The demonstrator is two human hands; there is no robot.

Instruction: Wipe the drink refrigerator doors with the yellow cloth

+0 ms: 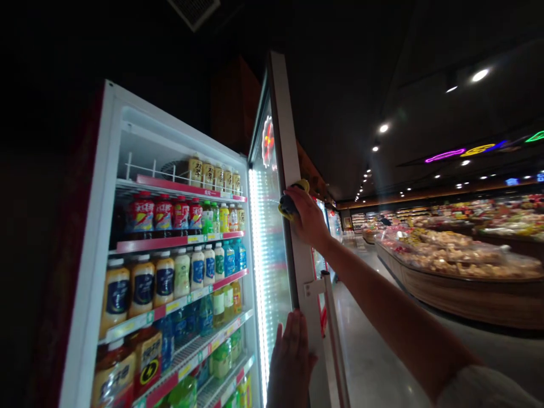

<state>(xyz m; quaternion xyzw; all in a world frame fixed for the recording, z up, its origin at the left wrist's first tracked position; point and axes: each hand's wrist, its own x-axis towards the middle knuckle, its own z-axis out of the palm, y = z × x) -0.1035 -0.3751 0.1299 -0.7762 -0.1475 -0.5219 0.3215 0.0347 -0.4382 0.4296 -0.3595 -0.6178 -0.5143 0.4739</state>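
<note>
A glass fridge door (285,119) stands swung open, with its edge turned toward me. My right hand (306,218) is closed around a bunched yellow and dark-grey cloth (287,207) and presses it to the door's frame, above the handle (334,340). Lower down, my left hand (289,360) rests against the inner side of the door, fingers stretched upward and nothing in it. To the left, the lit fridge (108,198) holds bottled drinks on several shelves, among them red-labelled bottles (164,215) and bottles with dark blue labels (142,283).
Wire guards and red price strips (170,241) run along the shelf fronts. At right, a long curved wooden display stand (450,289) carries packed goods. Grey polished floor (369,351) lies between it and the door. More lit coolers (334,221) stand beyond the door.
</note>
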